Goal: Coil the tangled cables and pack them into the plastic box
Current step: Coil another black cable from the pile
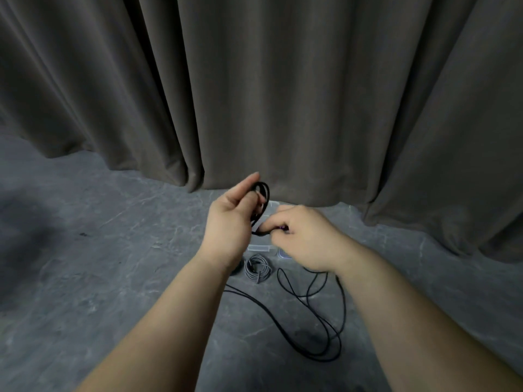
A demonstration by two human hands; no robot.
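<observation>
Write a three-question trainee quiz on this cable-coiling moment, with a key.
1. True or false: the grey cable already lies coiled on the floor.
2. Which hand holds the black cable's loops: A) left hand B) right hand?
3. Fill in: the loose black cable trails on the ____.

Key: 1 true; 2 A; 3 floor.

A single head-worn camera looks forward and down, close over the grey floor (pixel 85 278).
</observation>
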